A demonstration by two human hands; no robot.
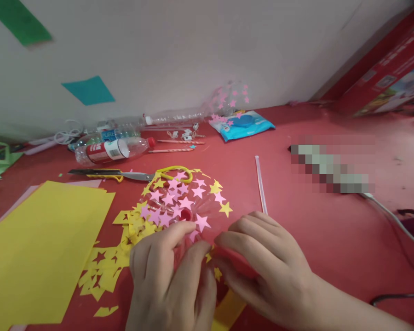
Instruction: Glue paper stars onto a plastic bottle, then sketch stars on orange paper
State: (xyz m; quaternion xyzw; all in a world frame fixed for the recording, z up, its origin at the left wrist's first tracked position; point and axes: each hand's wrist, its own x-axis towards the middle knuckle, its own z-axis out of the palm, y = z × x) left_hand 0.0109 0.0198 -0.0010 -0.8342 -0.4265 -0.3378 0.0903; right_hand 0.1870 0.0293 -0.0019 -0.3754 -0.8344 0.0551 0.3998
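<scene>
A clear plastic piece, splayed out and dotted with pink and yellow stars (185, 202), lies on the red table in front of me. Its middle has a small round opening (186, 214). My left hand (172, 266) curls over the near edge of this piece, index finger and thumb bent around it. From the right, my right hand (258, 257) brings its bent fingers and thumb together at the same edge, beside a small yellow star (217, 274). What its fingertips pinch is hidden. Yellow-handled scissors (174, 174) lie behind the piece.
Yellow paper sheets (44, 248) and cut scraps (103, 276) lie left. Behind are a red-capped bottle (112, 151), a utility knife (105, 174), a blue wipes pack (244, 124) and another starred plastic piece (229, 99). A clear stick (261, 184) and a pixelated device (331, 170) with cable lie right.
</scene>
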